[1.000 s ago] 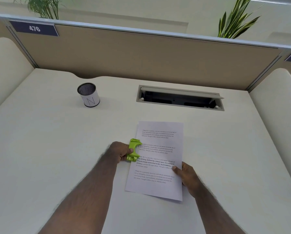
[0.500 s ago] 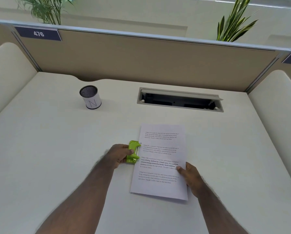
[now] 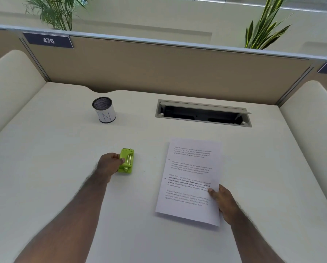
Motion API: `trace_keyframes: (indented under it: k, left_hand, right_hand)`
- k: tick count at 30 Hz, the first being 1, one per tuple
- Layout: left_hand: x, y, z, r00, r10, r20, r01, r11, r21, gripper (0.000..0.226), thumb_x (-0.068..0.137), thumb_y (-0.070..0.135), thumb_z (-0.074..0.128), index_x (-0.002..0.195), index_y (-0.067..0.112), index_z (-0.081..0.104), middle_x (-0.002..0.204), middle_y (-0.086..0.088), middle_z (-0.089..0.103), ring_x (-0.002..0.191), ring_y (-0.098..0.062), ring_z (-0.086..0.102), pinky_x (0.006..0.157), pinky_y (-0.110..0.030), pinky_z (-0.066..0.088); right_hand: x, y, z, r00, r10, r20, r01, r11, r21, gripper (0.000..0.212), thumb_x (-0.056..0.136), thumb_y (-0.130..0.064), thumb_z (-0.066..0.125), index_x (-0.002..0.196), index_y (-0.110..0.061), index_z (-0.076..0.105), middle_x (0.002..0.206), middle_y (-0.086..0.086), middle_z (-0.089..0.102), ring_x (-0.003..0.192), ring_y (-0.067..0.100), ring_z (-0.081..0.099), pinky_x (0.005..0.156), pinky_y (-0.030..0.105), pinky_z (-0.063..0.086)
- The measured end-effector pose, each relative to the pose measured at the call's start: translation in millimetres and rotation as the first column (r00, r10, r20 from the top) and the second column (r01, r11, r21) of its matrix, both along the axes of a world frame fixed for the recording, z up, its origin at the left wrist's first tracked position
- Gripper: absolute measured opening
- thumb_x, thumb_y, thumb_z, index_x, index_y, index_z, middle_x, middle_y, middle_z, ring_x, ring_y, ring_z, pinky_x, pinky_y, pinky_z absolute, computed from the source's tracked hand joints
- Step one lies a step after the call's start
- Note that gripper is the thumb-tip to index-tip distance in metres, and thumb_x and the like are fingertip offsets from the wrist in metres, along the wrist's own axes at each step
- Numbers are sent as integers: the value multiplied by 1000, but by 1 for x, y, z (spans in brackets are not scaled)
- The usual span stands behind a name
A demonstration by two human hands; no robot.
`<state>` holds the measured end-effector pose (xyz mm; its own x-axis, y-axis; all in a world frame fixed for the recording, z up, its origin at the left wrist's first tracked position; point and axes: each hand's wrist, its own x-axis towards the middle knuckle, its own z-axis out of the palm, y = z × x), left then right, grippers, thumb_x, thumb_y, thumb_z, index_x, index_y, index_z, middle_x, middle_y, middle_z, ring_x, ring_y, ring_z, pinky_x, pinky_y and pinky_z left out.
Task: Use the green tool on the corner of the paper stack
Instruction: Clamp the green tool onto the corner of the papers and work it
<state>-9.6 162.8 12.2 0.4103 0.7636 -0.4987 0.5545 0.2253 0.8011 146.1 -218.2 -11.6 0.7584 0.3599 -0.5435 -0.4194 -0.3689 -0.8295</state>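
Note:
A white paper stack (image 3: 192,179) with printed text lies on the desk at centre right, two small punched holes showing along its left edge. My right hand (image 3: 223,203) grips its right edge, thumb on top. The green tool (image 3: 126,161), a small lime hole punch, rests on the desk well to the left of the paper with its underside and metal pins turned up. My left hand (image 3: 109,165) holds the tool from its left side, thumb on it.
A white mesh-topped cup (image 3: 104,109) marked N stands at the back left. An open cable hatch (image 3: 203,113) is set into the desk (image 3: 45,168) behind the paper. Beige partitions wall in the desk at the back and sides.
My left hand has drawn the green tool off the paper's left edge and moved it left onto the bare desk. The right hand stays on the paper's right edge.

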Motion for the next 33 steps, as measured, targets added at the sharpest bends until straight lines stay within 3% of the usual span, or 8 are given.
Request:
trace_keyframes:
  k: [7, 11, 17, 20, 23, 26, 29, 33]
  left_hand:
    - [-12, 6, -12, 990, 4, -144, 18, 988, 153, 11, 76, 18, 77, 80, 14, 68, 90, -20, 70, 75, -23, 59, 84, -49, 58]
    - [-12, 0, -8, 977, -18, -211, 66, 973, 222, 11, 78, 23, 75, 80, 17, 67, 94, -18, 72, 89, -34, 68, 84, -45, 57]
    - [-11, -6, -2, 958, -36, -283, 111, 961, 252, 34, 81, 23, 69, 112, 9, 66, 118, -19, 66, 109, -37, 62, 97, -44, 51]
    - [-4, -24, 10, 960, 1, -278, 164, 805, 571, 52, 80, 18, 62, 131, 14, 54, 131, -16, 52, 119, -38, 49, 102, -45, 42]
    - [14, -60, 20, 977, -167, -135, 211, 624, 752, 47, 76, 9, 60, 122, 17, 59, 121, -9, 57, 109, -31, 53, 97, -41, 44]
    - [38, -105, 22, 935, -351, -50, 314, 756, 574, 39, 82, 6, 58, 120, 13, 63, 114, -8, 66, 90, -22, 62, 93, -37, 50]
    - [59, -141, 20, 863, -497, -86, 504, 846, 174, 52, 92, 25, 57, 141, 11, 45, 123, -9, 66, 109, -26, 63, 97, -37, 49]
    - [78, -170, 24, 883, -447, 144, 463, 879, -115, 39, 94, 13, 54, 133, 10, 55, 115, -18, 70, 105, -34, 68, 88, -52, 57]
  right_hand:
    - [2, -1, -6, 1000, -1, 4, 1, 1000, -9, 23, 97, -5, 54, 116, -12, 64, 115, 11, 72, 103, 31, 69, 91, 49, 56]
    - [3, -1, -7, 1000, 3, 9, -3, 1000, -21, 23, 97, -6, 54, 117, -10, 64, 115, 13, 72, 106, 35, 68, 94, 56, 53]
    - [3, -3, -6, 1000, 11, 5, -11, 1000, 18, 24, 97, -5, 54, 117, -12, 64, 115, 10, 73, 106, 32, 68, 93, 51, 55]
    - [5, -5, -2, 999, 18, -51, -15, 999, 47, 27, 96, -3, 52, 116, -15, 65, 113, 6, 75, 102, 28, 71, 87, 45, 57]
    - [10, -9, 5, 994, 26, -104, -22, 999, 39, 31, 94, 0, 49, 114, -18, 66, 107, 2, 77, 93, 23, 73, 74, 38, 58]
    - [18, -14, 12, 992, 15, -125, -13, 1000, 23, 33, 92, 2, 49, 111, -20, 66, 105, 1, 78, 88, 21, 74, 75, 37, 58]
    - [29, -23, 20, 994, -2, -106, 6, 999, 33, 31, 92, 0, 50, 111, -19, 67, 106, 1, 77, 89, 21, 73, 77, 37, 57]
    - [45, -38, 28, 997, -28, -66, 30, 999, 27, 26, 93, -5, 55, 113, -17, 67, 109, 3, 76, 97, 26, 71, 85, 42, 55]
